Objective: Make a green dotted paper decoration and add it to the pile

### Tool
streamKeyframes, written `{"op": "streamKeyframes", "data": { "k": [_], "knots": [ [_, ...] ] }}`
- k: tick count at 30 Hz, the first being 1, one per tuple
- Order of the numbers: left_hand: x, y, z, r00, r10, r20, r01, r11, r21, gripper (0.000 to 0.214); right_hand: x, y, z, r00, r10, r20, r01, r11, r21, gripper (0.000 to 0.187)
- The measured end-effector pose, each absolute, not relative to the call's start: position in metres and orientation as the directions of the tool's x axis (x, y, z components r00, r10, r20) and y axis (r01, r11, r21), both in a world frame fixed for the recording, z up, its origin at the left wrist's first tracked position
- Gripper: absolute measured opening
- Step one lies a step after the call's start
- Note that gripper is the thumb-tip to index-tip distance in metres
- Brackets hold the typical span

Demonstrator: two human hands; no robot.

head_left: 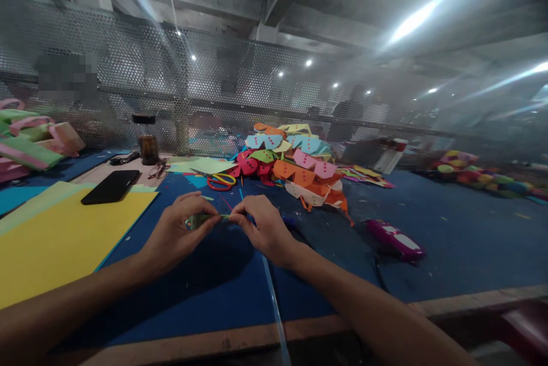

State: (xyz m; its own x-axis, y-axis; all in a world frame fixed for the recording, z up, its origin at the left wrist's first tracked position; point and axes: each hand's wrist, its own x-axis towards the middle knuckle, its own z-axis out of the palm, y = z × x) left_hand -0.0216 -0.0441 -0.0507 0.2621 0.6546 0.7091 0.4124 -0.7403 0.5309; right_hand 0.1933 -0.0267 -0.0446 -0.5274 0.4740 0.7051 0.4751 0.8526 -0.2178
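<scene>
My left hand [177,232] and my right hand [263,229] meet over the blue table cover [449,229], fingers pinched. Between them they hold a small green piece of paper [203,219], the left hand gripping its left part, the right fingertips on its right end. It is too small to make out its shape. A thin pale string or strip [274,303] runs from under the right hand toward the table's front edge.
Yellow paper sheets [55,240] lie at the left with a black phone [111,186] on them. Scissors [218,179] and a heap of folded coloured paper pieces [295,169] sit behind my hands. A magenta object [396,238] lies at the right. A perforated metal screen [214,86] stands at the back.
</scene>
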Motion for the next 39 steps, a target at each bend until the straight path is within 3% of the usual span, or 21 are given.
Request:
{"op": "streamKeyframes", "data": {
  "k": [18, 28, 39],
  "knots": [
    [-0.0236, -0.0410, -0.0544, 0.264, 0.621, 0.738, 0.439, -0.759, 0.481, 0.011, 0.1946, -0.0258, -0.0444, -0.524, 0.492, 0.696, 0.473, 0.847, -0.243, 0.040],
    [-0.0228, -0.0397, -0.0565, 0.304, 0.586, 0.751, 0.460, -0.781, 0.424, 0.008, 0.1931, -0.0278, -0.0447, -0.531, 0.385, 0.755, 0.448, 0.884, -0.136, 0.016],
    [-0.0265, -0.0371, -0.0544, 0.286, 0.641, 0.712, 0.457, -0.744, 0.487, 0.013, 0.1960, -0.0250, -0.0419, -0.482, 0.438, 0.759, 0.479, 0.857, -0.191, 0.011]
  ]
}}
